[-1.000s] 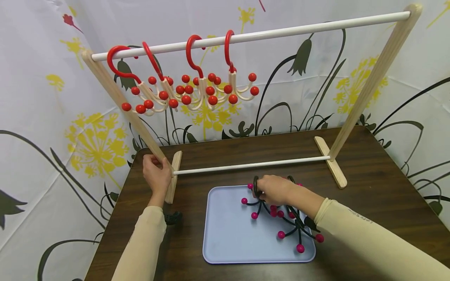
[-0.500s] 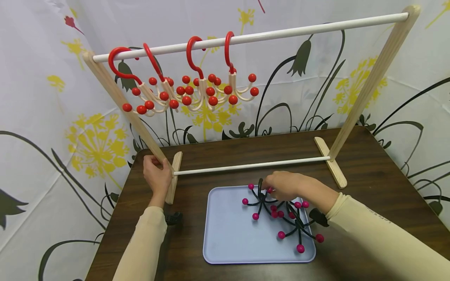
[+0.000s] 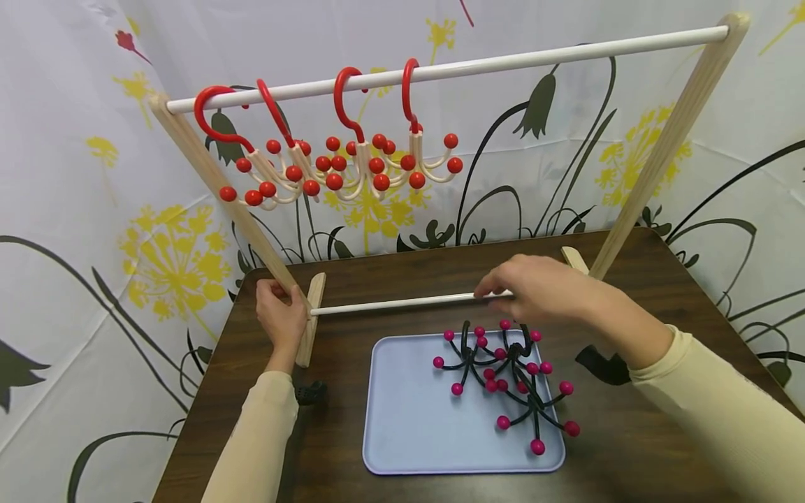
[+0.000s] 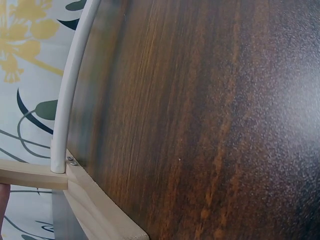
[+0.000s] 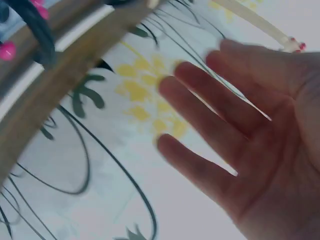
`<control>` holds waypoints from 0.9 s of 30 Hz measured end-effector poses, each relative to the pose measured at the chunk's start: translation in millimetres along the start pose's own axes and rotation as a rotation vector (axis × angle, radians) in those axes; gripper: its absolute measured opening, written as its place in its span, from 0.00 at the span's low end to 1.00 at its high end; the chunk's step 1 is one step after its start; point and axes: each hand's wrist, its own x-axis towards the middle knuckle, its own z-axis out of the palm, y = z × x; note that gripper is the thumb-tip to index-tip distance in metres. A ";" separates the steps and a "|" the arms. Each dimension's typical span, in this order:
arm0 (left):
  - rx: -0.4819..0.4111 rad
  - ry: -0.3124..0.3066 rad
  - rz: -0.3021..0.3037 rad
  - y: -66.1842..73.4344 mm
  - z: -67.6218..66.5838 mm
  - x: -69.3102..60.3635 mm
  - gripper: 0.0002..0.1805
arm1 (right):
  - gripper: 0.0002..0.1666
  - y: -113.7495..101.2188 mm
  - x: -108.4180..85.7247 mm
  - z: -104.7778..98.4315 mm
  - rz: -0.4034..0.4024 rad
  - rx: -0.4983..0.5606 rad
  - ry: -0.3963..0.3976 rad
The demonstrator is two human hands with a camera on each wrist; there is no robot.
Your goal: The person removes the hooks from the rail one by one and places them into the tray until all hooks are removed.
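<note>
3 black hangers (image 3: 516, 351), magenta ball tips (image 3: 537, 447), on pale-blue tray (image 3: 434, 440).

A white, flower-printed backdrop (image 3: 503, 157), apparently fabric, hangs behind a dark wood-grained table (image 3: 339, 426).

The rack (image 3: 669, 143) stands on the table (image 3: 336, 433), before the curtain (image 3: 82, 181). Four hooked hangers (image 3: 363, 157) hang on the left half of the upper bar (image 3: 566, 54). The tray (image 3: 421, 419) lies in front of the lower bar (image 3: 390, 304); three hangers (image 3: 533, 399) lie along its right side, the frontmost extending past the rim. My left hand (image 3: 281, 311) is at the foot of the left upright (image 3: 263, 244); my right hand (image 3: 541, 288) is above the table, behind the tray.
</note>
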 end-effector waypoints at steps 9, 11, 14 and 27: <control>0.005 -0.007 -0.009 -1.3 -2.7 0.7 0.13 | 0.15 -5.2 21.4 -42.5 -0.046 0.024 0.619; 0.005 -0.008 -0.012 -1.2 -3.2 0.9 0.13 | 0.20 -5.8 30.6 -48.0 -0.033 0.058 0.685; 0.010 -0.010 -0.011 -0.6 -3.7 1.2 0.13 | 0.26 -6.9 46.6 -56.4 0.006 0.131 0.710; 0.016 -0.005 0.006 -2.1 -1.3 0.8 0.12 | 0.32 -22.1 98.5 -66.0 0.106 0.401 0.636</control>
